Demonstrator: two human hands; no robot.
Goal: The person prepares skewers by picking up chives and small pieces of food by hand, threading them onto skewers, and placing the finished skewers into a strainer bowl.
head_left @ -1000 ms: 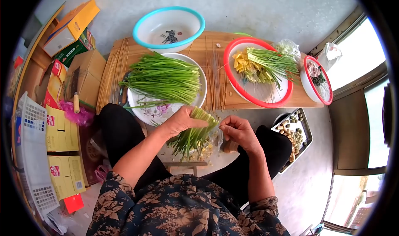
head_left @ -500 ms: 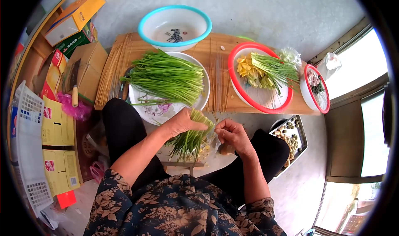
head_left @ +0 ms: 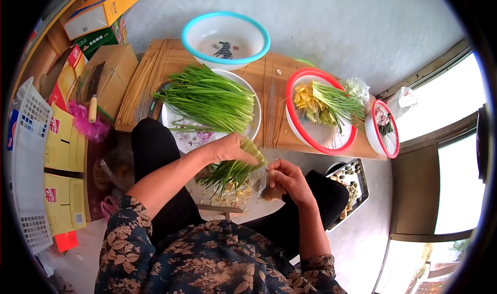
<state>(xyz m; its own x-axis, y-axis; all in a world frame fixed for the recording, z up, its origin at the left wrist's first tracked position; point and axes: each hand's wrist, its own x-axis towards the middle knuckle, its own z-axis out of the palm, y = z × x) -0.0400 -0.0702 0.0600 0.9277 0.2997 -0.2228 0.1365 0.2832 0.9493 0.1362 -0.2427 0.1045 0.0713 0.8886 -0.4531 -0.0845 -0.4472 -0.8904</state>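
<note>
My left hand [head_left: 233, 148] is wrapped round a bunch of garlic chives [head_left: 233, 172], whose cut stems stand up past the thumb and whose leaves hang down. Close to its right side, my right hand [head_left: 289, 179] is closed in a pinch on a thin skewer [head_left: 267, 167]; only a short bit of it shows between the fingers and the stems. Beyond both hands, a large heap of garlic chives [head_left: 209, 100] lies on a white plate [head_left: 248, 82] with a flower pattern.
Bamboo skewers [head_left: 142, 87] lie along the wooden table [head_left: 279, 66]. A blue-rimmed basin [head_left: 228, 15], a red-rimmed basin [head_left: 292, 97] with vegetables and a smaller red-rimmed basin [head_left: 380, 146] stand there. A tray [head_left: 365, 182] rests low right; a knife [head_left: 93, 94] and boxes are left.
The camera view has tilted and shifted slightly. My left hand keeps its hold on the chives, and my right hand stays pinched beside the stems, where a thin skewer now shows.
</note>
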